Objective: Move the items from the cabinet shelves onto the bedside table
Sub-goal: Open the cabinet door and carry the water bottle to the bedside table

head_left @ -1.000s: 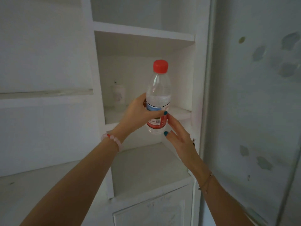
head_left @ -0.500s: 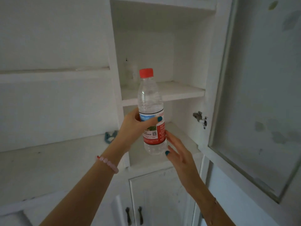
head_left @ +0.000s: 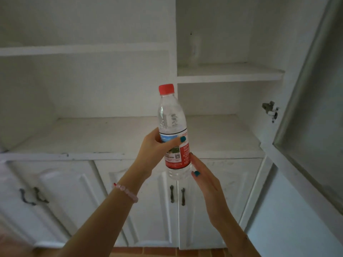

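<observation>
A clear plastic water bottle [head_left: 172, 115] with a red cap and a red and blue label stands upright in the air in front of the white cabinet. My left hand [head_left: 153, 151] is wrapped around its label from the left. My right hand [head_left: 203, 177] lies with flat fingers against the bottle's lower right side, touching it near the base. A small pale bottle-like item [head_left: 194, 51] stands at the back of the upper right shelf [head_left: 228, 74], blurred and hard to make out. The bedside table is out of view.
The cabinet's glass door [head_left: 311, 101] hangs open on the right, its hinge [head_left: 270, 110] on the frame. A wide lower shelf [head_left: 104, 138] runs across. Closed lower doors with dark handles [head_left: 177, 196] sit underneath. Red brick floor [head_left: 163, 253] shows at the bottom.
The bottle has come out and down away from the shelf with both hands on it. My view has dropped, so the lower doors and floor now show.
</observation>
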The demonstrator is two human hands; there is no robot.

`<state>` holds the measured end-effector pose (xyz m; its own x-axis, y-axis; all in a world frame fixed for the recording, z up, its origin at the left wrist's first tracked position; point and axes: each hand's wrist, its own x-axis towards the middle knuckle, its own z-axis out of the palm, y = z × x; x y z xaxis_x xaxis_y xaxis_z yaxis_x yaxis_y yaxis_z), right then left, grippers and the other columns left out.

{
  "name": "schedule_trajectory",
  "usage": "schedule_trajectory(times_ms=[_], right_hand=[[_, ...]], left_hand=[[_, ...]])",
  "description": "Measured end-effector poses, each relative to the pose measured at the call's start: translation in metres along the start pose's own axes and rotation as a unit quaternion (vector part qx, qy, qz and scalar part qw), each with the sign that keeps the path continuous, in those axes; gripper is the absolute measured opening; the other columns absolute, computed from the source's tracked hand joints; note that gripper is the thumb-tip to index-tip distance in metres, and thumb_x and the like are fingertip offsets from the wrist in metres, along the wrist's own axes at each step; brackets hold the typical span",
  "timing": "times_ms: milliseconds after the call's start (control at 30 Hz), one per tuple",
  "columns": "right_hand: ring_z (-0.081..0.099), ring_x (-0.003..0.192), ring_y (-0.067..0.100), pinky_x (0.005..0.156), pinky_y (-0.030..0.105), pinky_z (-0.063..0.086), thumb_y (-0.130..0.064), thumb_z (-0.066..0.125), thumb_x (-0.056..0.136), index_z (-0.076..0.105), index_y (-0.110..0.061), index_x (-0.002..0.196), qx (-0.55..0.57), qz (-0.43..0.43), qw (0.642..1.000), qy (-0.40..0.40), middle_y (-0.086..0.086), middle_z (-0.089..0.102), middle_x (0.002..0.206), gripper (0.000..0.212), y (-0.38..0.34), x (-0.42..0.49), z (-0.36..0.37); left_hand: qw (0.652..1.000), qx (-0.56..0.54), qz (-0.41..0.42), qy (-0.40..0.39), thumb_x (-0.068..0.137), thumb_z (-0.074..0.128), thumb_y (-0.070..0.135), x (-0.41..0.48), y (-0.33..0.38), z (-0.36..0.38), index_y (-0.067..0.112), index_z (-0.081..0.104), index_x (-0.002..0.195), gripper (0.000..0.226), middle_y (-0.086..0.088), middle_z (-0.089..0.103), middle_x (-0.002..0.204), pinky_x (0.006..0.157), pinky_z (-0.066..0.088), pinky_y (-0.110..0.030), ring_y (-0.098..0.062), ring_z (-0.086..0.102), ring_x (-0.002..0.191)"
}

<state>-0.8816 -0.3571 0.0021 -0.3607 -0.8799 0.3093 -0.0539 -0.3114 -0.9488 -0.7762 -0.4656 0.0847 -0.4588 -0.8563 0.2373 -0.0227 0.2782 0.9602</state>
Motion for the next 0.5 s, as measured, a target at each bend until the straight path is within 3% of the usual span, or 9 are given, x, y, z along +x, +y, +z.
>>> schedule_trajectory(times_ms=[100, 167, 200, 300, 367, 433, 500], right_hand=[[0.05, 0.106, -0.016, 0.086, 0.007, 0.042, -0.036, 0.044, 0.095, 0.042, -0.04, 0.129, 0.006, 0.014, 0.999, -0.04, -0.037, 0.054, 0.116, 0.035, 0.003, -0.018, 0.003], [0.047, 0.11, -0.017, 0.098, 0.014, 0.036, -0.039, 0.04, 0.093, 0.04, -0.038, 0.132, 0.006, 0.021, 0.997, -0.074, -0.029, 0.05, 0.126, 0.039, 0.004, -0.031, 0.01], [0.046, 0.107, -0.021, 0.099, 0.012, 0.035, -0.035, 0.039, 0.095, 0.041, -0.037, 0.129, 0.019, 0.031, 0.996, -0.087, -0.027, 0.049, 0.125, 0.034, 0.005, -0.038, 0.014], [0.048, 0.101, -0.024, 0.084, 0.003, 0.042, -0.028, 0.041, 0.094, 0.041, -0.032, 0.123, 0.062, 0.038, 0.986, -0.151, -0.026, 0.05, 0.118, 0.03, 0.005, -0.06, 0.032], [0.046, 0.108, -0.022, 0.082, 0.0, 0.039, -0.052, 0.047, 0.084, 0.04, -0.031, 0.126, 0.069, 0.02, 0.978, -0.197, -0.026, 0.047, 0.123, 0.048, 0.005, -0.076, 0.048], [0.046, 0.113, -0.016, 0.092, 0.008, 0.039, -0.08, 0.05, 0.065, 0.041, -0.034, 0.125, 0.083, 0.02, 0.97, -0.229, -0.026, 0.048, 0.125, 0.076, 0.008, -0.087, 0.064], [0.048, 0.115, -0.011, 0.1, 0.017, 0.038, -0.088, 0.047, 0.057, 0.042, -0.037, 0.122, 0.087, 0.024, 0.96, -0.264, -0.032, 0.052, 0.122, 0.083, 0.011, -0.097, 0.082]], left_hand=[[0.999, 0.015, -0.013, 0.042, 0.075, 0.073, 0.027, -0.031, 0.001, -0.006, 0.036, 0.056, 0.094, 0.028, 0.018, 0.065, 0.089, 0.058, 0.049, -0.01, 0.003, 0.064, 0.078], [0.997, 0.019, -0.023, 0.076, 0.075, 0.073, 0.026, -0.054, -0.001, -0.012, 0.033, 0.057, 0.097, 0.028, 0.016, 0.067, 0.09, 0.058, 0.05, -0.011, 0.003, 0.064, 0.078], [0.995, 0.025, -0.027, 0.094, 0.074, 0.073, 0.025, -0.066, -0.003, -0.017, 0.03, 0.058, 0.101, 0.03, 0.013, 0.068, 0.092, 0.06, 0.051, -0.012, 0.001, 0.065, 0.081], [0.987, 0.033, -0.046, 0.153, 0.074, 0.074, 0.024, -0.106, -0.007, -0.034, 0.025, 0.058, 0.106, 0.036, 0.009, 0.068, 0.098, 0.065, 0.052, -0.015, -0.004, 0.065, 0.088], [0.98, 0.04, -0.057, 0.188, 0.073, 0.073, 0.025, -0.132, -0.009, -0.047, 0.027, 0.058, 0.104, 0.034, 0.01, 0.067, 0.097, 0.067, 0.051, -0.017, -0.005, 0.064, 0.089], [0.971, 0.038, -0.059, 0.227, 0.073, 0.073, 0.023, -0.159, -0.009, -0.062, 0.03, 0.058, 0.098, 0.03, 0.012, 0.067, 0.093, 0.063, 0.05, -0.014, -0.001, 0.064, 0.083], [0.961, 0.03, -0.061, 0.268, 0.07, 0.073, 0.024, -0.186, -0.005, -0.076, 0.031, 0.057, 0.094, 0.03, 0.013, 0.066, 0.09, 0.06, 0.05, -0.013, 0.002, 0.064, 0.078]])
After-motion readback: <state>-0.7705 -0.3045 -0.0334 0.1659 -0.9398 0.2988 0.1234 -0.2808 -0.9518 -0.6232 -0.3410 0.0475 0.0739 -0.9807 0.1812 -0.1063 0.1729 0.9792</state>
